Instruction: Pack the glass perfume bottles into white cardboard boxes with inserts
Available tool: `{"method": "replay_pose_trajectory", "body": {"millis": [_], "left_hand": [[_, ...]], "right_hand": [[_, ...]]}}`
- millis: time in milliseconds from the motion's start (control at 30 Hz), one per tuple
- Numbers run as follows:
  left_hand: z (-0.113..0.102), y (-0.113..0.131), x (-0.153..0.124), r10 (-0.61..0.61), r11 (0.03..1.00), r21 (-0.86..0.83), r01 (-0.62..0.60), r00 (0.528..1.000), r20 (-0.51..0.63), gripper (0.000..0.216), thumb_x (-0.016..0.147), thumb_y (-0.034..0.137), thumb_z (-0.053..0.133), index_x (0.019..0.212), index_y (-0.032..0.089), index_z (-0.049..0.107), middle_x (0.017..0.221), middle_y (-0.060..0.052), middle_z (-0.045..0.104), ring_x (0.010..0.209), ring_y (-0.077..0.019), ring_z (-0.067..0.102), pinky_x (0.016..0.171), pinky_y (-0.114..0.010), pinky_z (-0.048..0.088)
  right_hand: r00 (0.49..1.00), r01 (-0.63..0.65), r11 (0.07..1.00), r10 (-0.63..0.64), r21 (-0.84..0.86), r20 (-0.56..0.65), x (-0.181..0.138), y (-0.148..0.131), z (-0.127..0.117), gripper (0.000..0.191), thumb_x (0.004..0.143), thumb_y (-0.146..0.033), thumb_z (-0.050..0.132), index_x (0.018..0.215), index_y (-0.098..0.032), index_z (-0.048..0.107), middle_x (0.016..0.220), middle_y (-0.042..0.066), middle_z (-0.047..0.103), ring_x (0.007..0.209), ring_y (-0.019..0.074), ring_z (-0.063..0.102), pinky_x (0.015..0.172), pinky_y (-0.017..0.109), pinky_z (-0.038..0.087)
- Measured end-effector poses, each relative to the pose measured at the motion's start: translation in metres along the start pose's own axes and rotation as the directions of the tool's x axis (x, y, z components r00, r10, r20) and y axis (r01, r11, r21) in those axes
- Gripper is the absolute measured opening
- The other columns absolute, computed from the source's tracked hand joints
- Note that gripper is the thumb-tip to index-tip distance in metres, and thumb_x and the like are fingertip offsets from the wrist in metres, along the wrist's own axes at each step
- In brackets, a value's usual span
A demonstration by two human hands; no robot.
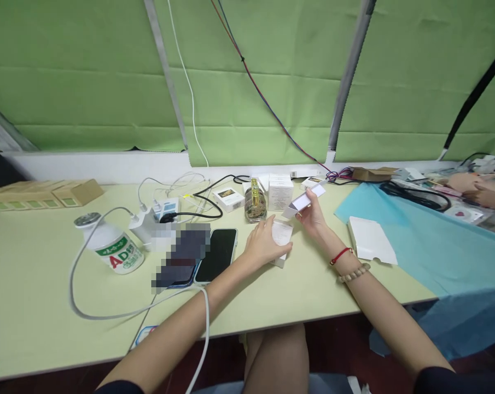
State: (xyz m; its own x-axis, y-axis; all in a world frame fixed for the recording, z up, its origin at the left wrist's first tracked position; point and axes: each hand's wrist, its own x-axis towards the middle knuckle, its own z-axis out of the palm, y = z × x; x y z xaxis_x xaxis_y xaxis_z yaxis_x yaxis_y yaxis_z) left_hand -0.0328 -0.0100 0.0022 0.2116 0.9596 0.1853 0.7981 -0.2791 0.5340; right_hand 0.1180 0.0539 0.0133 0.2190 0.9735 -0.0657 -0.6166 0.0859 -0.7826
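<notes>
My left hand (262,242) is closed around a small white printed box (282,234) on the table, its thumb at the near side and its fingers at the far side. Raised a little to the right, my right hand (313,216) grips a white carton piece (307,199) that looks folded and open at its end. Just beyond my left hand lies a glass bottle with gold fittings (255,207). A taller white printed box (280,191) stands behind the bottle.
Two phones (216,254) lie left of my forearm, beside a charger with cables and a white bottle (115,247). To the right are a white open carton (371,241) and blue sheeting (431,251). Brown boxes (78,191) line the far left. Another person's hand (492,192) shows far right.
</notes>
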Motion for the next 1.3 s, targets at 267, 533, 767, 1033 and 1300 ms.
{"method": "replay_pose_trajectory", "body": {"millis": [267,533,767,1033,1300], "left_hand": [[-0.005,-0.001,0.003,0.116,0.993,-0.002,-0.121,0.958,-0.261,0.087,0.067,0.034,0.073,0.139,0.035,0.024,0.132,-0.009,0.029,0.103,-0.0307,0.054,0.082,-0.042,0.053],[0.012,-0.011,0.01,0.339,0.918,-0.026,-0.395,0.817,-0.466,0.104,0.056,0.028,0.083,0.136,0.02,0.017,0.138,-0.017,0.018,0.129,-0.0349,0.028,0.101,-0.05,0.041],[0.007,-0.002,0.003,0.537,0.837,0.185,-0.515,0.706,-0.461,0.092,0.062,0.026,0.078,0.135,0.021,0.022,0.14,-0.017,0.015,0.131,-0.0346,0.026,0.099,-0.048,0.043],[0.007,-0.008,0.003,0.722,0.691,0.477,-0.543,0.557,-0.411,0.072,0.076,0.018,0.065,0.135,0.022,0.025,0.143,-0.016,0.017,0.131,-0.0308,0.029,0.096,-0.039,0.041],[0.004,-0.008,0.003,0.537,0.822,0.217,-0.527,0.587,-0.606,0.062,0.084,0.029,0.063,0.133,0.02,0.027,0.136,-0.016,0.028,0.129,-0.0287,0.03,0.103,-0.044,0.035]], "right_hand": [[0.994,-0.062,0.987,0.047,0.149,0.102,-0.003,-0.008,0.0,0.03,0.055,-0.04,0.059,0.074,-0.02,0.047,0.078,0.002,0.063,0.072,0.0175,0.062,0.051,0.023,0.047],[0.99,0.083,0.996,-0.088,0.041,0.114,-0.003,-0.007,0.003,0.038,0.056,-0.042,0.064,0.084,-0.02,0.052,0.083,0.001,0.062,0.076,0.0177,0.06,0.056,0.027,0.05],[0.944,0.33,0.944,-0.329,-0.029,0.034,-0.006,-0.003,0.002,0.055,0.053,-0.054,0.07,0.093,-0.024,0.045,0.08,-0.004,0.056,0.071,0.0132,0.058,0.049,0.019,0.042],[0.99,0.106,0.983,-0.117,0.148,0.072,-0.012,-0.012,0.008,0.058,0.06,-0.074,0.054,0.084,-0.021,0.049,0.067,-0.002,0.058,0.059,0.0147,0.058,0.05,0.024,0.045],[0.966,-0.141,0.959,0.078,0.244,0.248,-0.009,-0.019,0.003,0.05,0.074,-0.066,0.047,0.086,-0.019,0.055,0.066,0.003,0.059,0.058,0.0152,0.058,0.049,0.024,0.047]]}}
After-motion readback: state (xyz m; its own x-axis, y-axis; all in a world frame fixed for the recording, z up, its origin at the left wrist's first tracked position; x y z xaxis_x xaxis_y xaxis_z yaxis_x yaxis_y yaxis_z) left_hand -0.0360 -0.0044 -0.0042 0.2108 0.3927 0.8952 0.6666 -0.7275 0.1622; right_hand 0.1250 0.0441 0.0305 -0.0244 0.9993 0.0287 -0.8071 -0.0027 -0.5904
